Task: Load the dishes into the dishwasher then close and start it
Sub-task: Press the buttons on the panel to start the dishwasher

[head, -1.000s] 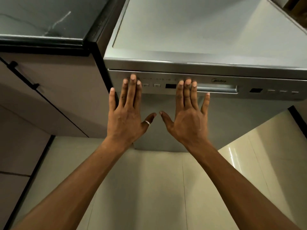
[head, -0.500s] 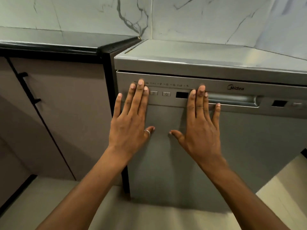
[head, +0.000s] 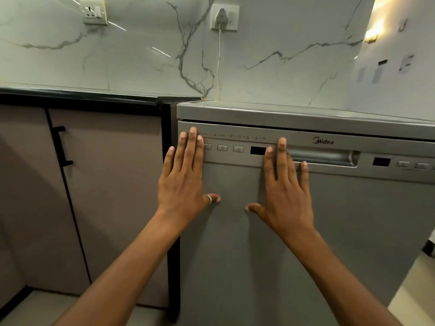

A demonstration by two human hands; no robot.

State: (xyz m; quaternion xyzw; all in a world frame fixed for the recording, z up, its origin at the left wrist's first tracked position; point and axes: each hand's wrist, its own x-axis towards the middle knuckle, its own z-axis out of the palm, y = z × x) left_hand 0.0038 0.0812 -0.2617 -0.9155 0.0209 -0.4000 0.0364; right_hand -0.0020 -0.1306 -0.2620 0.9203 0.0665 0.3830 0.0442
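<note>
The dishwasher (head: pixel 306 231) stands with its door upright against the body, only a thin dark seam showing under the lid above the handle recess (head: pixel 324 156), so the loading looks done and the closing is at or near its end; no dishes are in view. Both hands lie flat on the door with the fingers straight and close together, holding nothing. The right hand (head: pixel 286 191) presses at the left end of the handle recess, its fingers (head: pixel 281 156) reaching up onto the control strip (head: pixel 294 140). The left hand (head: pixel 186 182) is farther left of the recess, at the door's edge, with its fingers (head: pixel 190 147) also on the strip. That strip runs side to side across the top of the door, and the coming move turns on it. Left of the recess, in the gap between the two hands, sit a dark display (head: pixel 257 150), a button with a power mark (head: pixel 238 149) and a P button (head: pixel 222 147), all in one row. One more button (head: pixel 207 146) is partly under the left fingers. The right forefinger looks slightly nearer the power mark, the left nearer the P. More small buttons (head: pixel 403 164) lie right of the recess, well away from both hands.
</note>
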